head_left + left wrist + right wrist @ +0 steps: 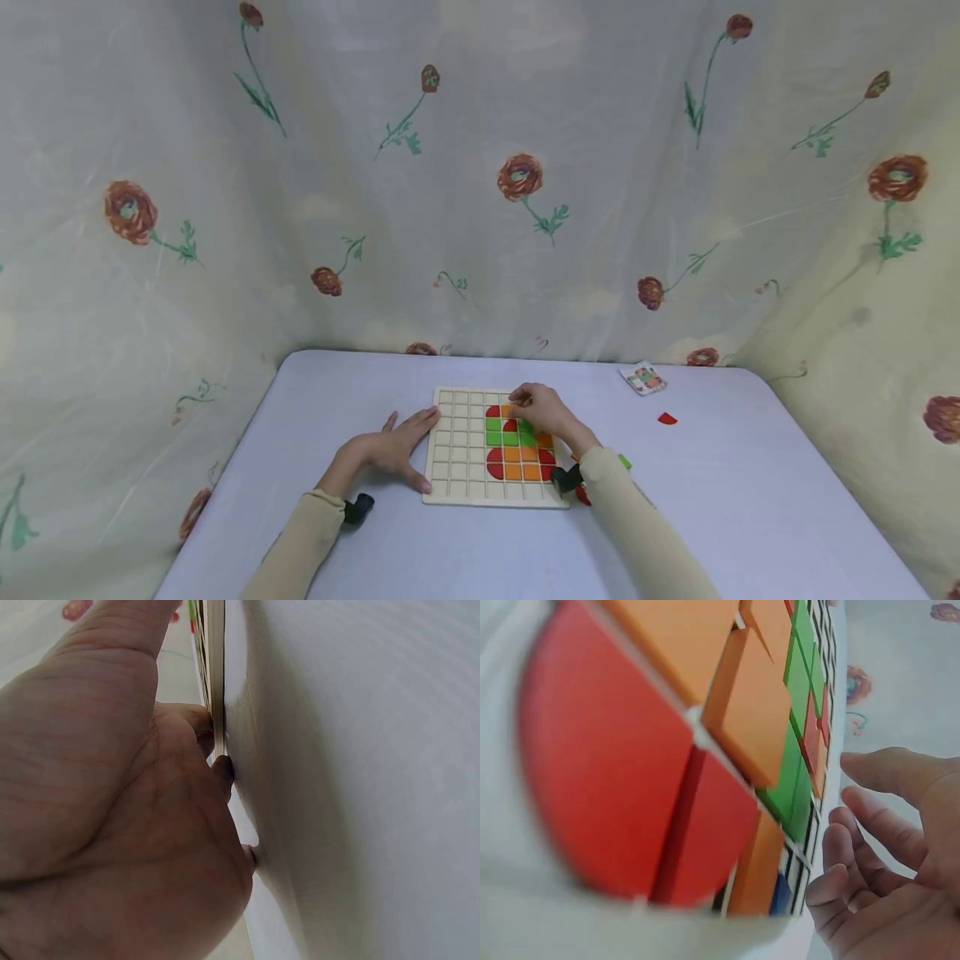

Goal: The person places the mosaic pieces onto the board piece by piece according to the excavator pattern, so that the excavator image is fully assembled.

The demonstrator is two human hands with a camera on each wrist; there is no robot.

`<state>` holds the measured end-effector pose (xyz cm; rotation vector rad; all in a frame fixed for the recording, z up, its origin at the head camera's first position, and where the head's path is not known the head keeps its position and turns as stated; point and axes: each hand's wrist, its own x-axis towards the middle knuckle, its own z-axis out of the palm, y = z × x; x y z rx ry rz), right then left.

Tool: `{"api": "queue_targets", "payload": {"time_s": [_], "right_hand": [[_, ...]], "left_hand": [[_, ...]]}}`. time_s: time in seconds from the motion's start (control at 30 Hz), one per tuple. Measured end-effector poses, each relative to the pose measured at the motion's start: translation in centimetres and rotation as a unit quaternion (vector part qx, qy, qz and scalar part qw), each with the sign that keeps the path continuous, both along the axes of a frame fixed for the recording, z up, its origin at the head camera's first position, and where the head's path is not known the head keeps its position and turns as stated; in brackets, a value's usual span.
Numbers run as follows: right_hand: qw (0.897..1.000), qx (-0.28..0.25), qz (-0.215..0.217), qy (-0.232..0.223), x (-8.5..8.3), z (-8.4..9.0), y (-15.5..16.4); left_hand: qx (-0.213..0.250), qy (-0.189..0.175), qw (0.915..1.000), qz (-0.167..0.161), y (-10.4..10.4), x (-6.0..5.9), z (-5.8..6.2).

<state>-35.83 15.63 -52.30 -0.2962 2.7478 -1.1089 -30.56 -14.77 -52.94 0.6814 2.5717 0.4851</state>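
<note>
A pale gridded board (453, 450) lies on the table, with red, orange and green pieces in its right half. My left hand (393, 450) rests at the board's left edge, fingers and thumb spread along it. In the left wrist view, fingertips of the left hand (165, 817) touch the board's edge (217, 675). Over the upper right squares is my right hand (546, 408), beside an orange piece (507, 411). In the right wrist view, the right hand (889, 862) has loosely bent fingers, and no piece shows between them. Large red pieces (622, 765) fill the near side there.
A small patterned card (643, 378) lies at the back right of the white table (750, 500). In front of it is a loose red piece (667, 418). More loose pieces, one of them green (625, 461), lie partly hidden by the right forearm. A flowered curtain hangs behind.
</note>
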Motion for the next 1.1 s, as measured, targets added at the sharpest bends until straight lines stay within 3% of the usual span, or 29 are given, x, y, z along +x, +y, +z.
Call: {"api": "queue_targets", "payload": {"time_s": [0.2,0.43,0.6,0.8,0.93,1.1], "right_hand": [[0.998,0.015,-0.050,0.030,0.9,0.1,3.3],[0.992,0.029,-0.123,0.031,1.4,-0.5,11.1],[0.980,0.053,-0.191,0.012,2.3,-0.5,15.9],[0.961,0.081,-0.263,0.020,3.7,-0.6,19.7],[0.955,0.095,-0.279,0.014,4.2,-0.9,21.1],[0.955,0.107,-0.275,0.010,4.1,-1.1,21.8]], "left_hand": [[0.002,-0.002,1.0000,0.003,0.1,0.2,0.0],[-0.009,0.005,0.9999,0.000,-0.2,0.2,-0.3],[-0.004,0.000,1.0000,0.007,-0.2,0.3,-0.2],[0.003,0.000,0.9999,0.013,-0.1,0.3,-0.3],[0.001,0.001,1.0000,0.009,0.0,0.4,-0.2],[0.001,0.001,1.0000,0.008,0.3,0.2,-0.1]]}}
